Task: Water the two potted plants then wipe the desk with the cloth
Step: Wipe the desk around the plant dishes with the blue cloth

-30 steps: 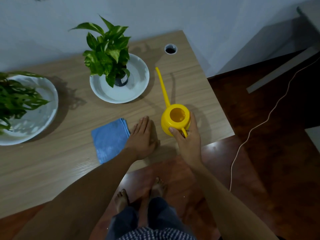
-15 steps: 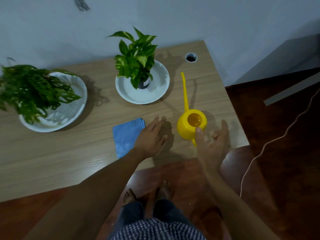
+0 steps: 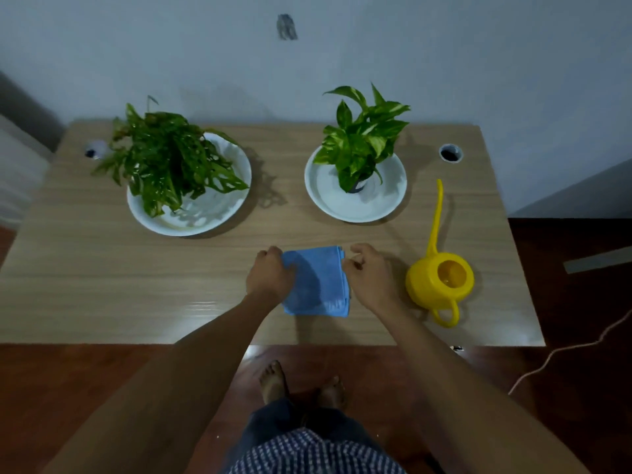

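Blue folded square cloth (image 3: 316,282) between both hands on woodgrain desk (image 3: 136,285)

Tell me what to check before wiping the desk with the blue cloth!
1. Watering can put down, upright, away from both hands: ok.
2. Left hand on the blue cloth, at its left edge: ok.
3. Right hand at the cloth's right edge, fingers curled; firm pinch: cannot tell.
4. Cloth opened out for wiping: not ok, it looks folded.
5. Both plants in their white dishes, behind the cloth: ok.
6. Desk has bare space in front to wipe: ok.
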{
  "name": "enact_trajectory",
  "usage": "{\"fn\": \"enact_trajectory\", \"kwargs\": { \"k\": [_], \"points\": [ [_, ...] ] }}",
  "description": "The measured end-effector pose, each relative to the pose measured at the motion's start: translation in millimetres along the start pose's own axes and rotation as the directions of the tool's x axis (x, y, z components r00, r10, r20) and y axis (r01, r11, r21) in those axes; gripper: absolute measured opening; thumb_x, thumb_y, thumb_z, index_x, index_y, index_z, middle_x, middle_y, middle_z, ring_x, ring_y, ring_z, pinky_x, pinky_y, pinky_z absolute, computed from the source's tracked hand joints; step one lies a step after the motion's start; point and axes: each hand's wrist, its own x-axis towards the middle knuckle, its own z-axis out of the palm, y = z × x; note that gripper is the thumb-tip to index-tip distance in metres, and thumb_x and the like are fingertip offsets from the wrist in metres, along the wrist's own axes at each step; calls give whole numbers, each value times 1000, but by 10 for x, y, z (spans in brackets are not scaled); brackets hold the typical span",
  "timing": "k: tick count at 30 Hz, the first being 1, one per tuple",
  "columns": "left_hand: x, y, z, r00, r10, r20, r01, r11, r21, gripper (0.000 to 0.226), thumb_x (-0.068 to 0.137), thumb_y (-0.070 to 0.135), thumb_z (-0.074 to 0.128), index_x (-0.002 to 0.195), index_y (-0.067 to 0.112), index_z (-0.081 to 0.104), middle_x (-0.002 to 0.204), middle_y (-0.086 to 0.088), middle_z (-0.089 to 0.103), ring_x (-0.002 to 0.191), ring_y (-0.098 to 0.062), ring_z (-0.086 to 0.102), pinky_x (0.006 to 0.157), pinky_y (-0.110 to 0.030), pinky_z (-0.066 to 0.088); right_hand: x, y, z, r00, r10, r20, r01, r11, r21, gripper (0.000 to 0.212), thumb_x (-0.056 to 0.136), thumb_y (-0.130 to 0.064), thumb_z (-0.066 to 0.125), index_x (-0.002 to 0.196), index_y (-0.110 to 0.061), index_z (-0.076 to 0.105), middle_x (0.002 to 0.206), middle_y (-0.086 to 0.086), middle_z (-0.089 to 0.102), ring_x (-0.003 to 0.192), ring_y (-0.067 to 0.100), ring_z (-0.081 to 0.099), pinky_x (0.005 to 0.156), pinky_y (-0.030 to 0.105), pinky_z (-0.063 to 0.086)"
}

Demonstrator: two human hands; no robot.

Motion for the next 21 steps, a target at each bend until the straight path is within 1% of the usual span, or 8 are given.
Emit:
{"fn": "enact_trajectory", "kwargs": {
  "k": [3,6,9,11,13,15,17,21],
  "points": [
    [68,-82,24,989,-144,29,146,985,-89,46,87,42,71,119,10,61,119,-13,67,110,-36,66,88,-42,55,126,9,204,988,148,33,-146,988,-58,37,87,-26,70,121,-14,59,105,1,70,89,20,65,68,26,50],
    [128,-128,86,982,-175,71,185,967,-173,47,83,44,74,117,12,67,109,-9,72,105,-32,70,75,-32,49,190,-10,346,978,204,-34,-207,964,-168,37,82,-28,75,110,-8,61,100,6,67,90,25,64,67,29,45],
    [157,-152,138,976,-209,69,219,946,-240,41,80,37,80,112,14,68,101,-4,71,102,-29,69,76,-29,46,235,-39,408,960,275,-51,-280,940,-198,30,77,-28,80,95,-8,69,92,6,70,82,25,67,60,26,41],
    [166,-156,158,975,-212,72,224,937,-269,19,81,27,79,90,15,68,81,1,65,90,-27,68,72,-29,48,268,-44,432,945,326,-10,-324,936,-138,15,77,-21,79,84,-10,71,87,8,74,73,22,68,54,24,46],
    [168,-155,165,976,-193,100,214,930,-298,10,80,19,76,76,12,70,74,-3,67,81,-28,70,66,-31,54,279,-62,451,934,355,47,-350,932,-99,7,80,-16,74,79,-10,70,84,10,74,72,23,69,56,28,52],
    [157,-137,154,967,-198,163,250,871,-423,10,81,17,75,75,9,73,81,-12,75,80,-30,72,70,-39,60,272,-86,453,934,349,72,-345,936,-73,7,80,-18,70,75,-13,68,78,7,71,71,23,69,57,30,52],
    [149,-127,116,956,-199,214,286,786,-548,13,83,17,74,72,10,71,83,-16,75,78,-29,70,72,-42,59,242,-120,459,934,343,97,-348,937,41,7,80,-20,68,84,-14,68,81,6,71,72,23,69,56,28,50],
    [148,-89,-15,947,-171,271,314,663,-679,13,87,13,61,74,15,59,77,-7,63,73,-24,59,64,-33,46,163,-178,457,940,314,133,-340,895,290,14,82,-19,57,94,-20,64,90,6,72,80,25,71,64,37,57]
  ]
}}
